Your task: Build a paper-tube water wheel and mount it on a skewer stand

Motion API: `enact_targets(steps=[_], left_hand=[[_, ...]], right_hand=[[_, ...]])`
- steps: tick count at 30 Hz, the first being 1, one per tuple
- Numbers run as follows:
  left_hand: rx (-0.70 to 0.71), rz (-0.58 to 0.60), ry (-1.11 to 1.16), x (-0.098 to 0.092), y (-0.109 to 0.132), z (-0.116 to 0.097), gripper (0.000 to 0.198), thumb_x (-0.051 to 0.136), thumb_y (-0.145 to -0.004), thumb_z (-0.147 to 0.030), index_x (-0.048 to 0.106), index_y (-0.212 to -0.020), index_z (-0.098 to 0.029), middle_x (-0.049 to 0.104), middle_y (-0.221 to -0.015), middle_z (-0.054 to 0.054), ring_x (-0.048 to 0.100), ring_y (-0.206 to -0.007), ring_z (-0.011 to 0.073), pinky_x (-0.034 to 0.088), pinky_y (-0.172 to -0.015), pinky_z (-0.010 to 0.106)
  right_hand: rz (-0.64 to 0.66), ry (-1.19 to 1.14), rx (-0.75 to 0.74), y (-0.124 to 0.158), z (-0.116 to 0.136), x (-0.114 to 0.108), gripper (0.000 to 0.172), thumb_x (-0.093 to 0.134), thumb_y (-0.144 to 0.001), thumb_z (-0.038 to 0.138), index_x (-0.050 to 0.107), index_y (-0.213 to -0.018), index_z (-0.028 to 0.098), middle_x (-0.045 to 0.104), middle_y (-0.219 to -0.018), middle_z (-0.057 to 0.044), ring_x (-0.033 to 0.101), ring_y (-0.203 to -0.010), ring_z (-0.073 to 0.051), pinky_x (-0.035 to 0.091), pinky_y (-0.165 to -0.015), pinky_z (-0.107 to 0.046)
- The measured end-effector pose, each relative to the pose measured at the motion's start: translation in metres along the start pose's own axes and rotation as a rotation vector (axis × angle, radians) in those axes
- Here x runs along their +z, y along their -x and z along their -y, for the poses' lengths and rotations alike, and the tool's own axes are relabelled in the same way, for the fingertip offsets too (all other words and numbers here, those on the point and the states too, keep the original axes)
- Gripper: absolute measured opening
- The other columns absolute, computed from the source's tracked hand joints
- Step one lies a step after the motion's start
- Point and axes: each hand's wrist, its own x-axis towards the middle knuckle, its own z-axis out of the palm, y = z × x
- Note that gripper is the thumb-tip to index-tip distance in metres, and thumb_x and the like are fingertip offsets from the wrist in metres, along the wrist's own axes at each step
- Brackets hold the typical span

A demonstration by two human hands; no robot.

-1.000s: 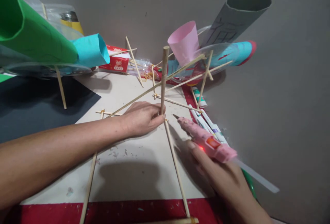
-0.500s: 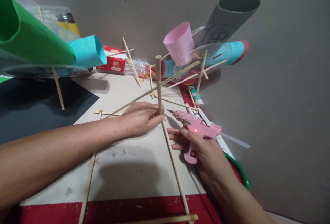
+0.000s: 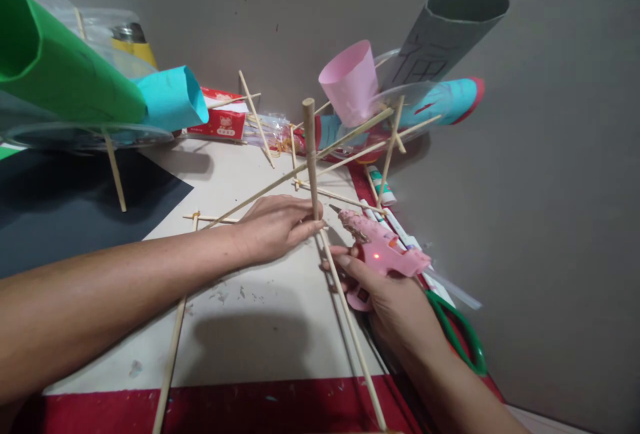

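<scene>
My left hand point(image 3: 277, 224) pinches the lower part of an upright wooden stick point(image 3: 310, 154) where it meets a corner of a wooden stick frame point(image 3: 350, 317). A thinner stick point(image 3: 260, 194) runs slantwise behind the upright one. My right hand point(image 3: 387, 291) is wrapped round the handle of a pink hot glue gun point(image 3: 385, 247) with a small light glowing on its side. The gun's metal nozzle points left, just right of the upright stick's foot, and a clear glue stick point(image 3: 457, 291) sticks out of its back.
Paper tubes in green point(image 3: 90, 74), blue point(image 3: 170, 97), pink point(image 3: 350, 81) and grey point(image 3: 445, 34) stand around the back. A red box point(image 3: 223, 121) rests by the wall. Green-handled scissors point(image 3: 460, 331) lie at right, and black paper point(image 3: 90, 201) at left.
The glue gun has shifted slightly, its back end tipping down and its handle swinging left. The stick frame's front corner has moved down toward the picture's lower edge. My left hand keeps its pinch.
</scene>
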Motion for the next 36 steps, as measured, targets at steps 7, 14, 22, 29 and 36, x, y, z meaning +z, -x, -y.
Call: enact_targets(steps=[7,14,22,29,36], left_hand=[[0.054,-0.028,0.002,0.001,0.001,0.001,0.026,0.046,-0.101,-0.034,0.068,-0.102,-0.019,0.074,-0.104,0.002,0.068,-0.1,0.0196,0.048,-0.089,0.029],[0.065,-0.029,-0.03,0.004,0.002,0.002,0.026,0.046,-0.101,-0.033,0.067,-0.103,-0.019,0.074,-0.098,0.002,0.068,-0.094,0.0186,0.048,-0.086,0.027],[0.042,-0.017,-0.036,0.007,0.001,0.003,0.026,0.046,-0.1,-0.034,0.067,-0.104,-0.02,0.074,-0.098,0.002,0.067,-0.094,0.0193,0.047,-0.085,0.027],[0.021,-0.049,-0.003,0.007,0.005,0.004,0.026,0.049,-0.099,-0.035,0.07,-0.103,-0.021,0.076,-0.101,0.003,0.069,-0.097,0.0184,0.047,-0.088,0.026],[-0.041,-0.016,0.004,-0.002,0.005,-0.002,0.026,0.051,-0.098,-0.036,0.072,-0.098,-0.02,0.076,-0.102,0.002,0.068,-0.098,0.0183,0.047,-0.087,0.026]], right_hand=[[0.009,-0.064,0.019,-0.004,-0.002,0.006,0.028,0.083,-0.067,0.04,0.072,-0.083,0.02,0.072,-0.072,-0.002,0.054,-0.052,-0.01,0.038,-0.045,-0.021],[0.038,-0.02,0.039,-0.001,-0.001,0.008,0.032,0.083,-0.067,0.043,0.067,-0.078,0.018,0.07,-0.069,-0.002,0.055,-0.055,-0.011,0.038,-0.046,-0.022],[0.046,-0.007,0.069,0.0,0.002,0.01,0.029,0.081,-0.068,0.042,0.065,-0.079,0.021,0.07,-0.07,0.0,0.057,-0.054,-0.013,0.039,-0.047,-0.024],[0.077,0.03,0.055,-0.002,0.001,0.012,0.025,0.077,-0.071,0.042,0.064,-0.074,0.021,0.069,-0.065,0.0,0.054,-0.05,-0.012,0.042,-0.048,-0.024],[0.116,0.048,0.029,-0.004,0.003,0.012,0.028,0.074,-0.074,0.046,0.065,-0.078,0.02,0.071,-0.069,-0.003,0.055,-0.05,-0.012,0.035,-0.043,-0.023]])
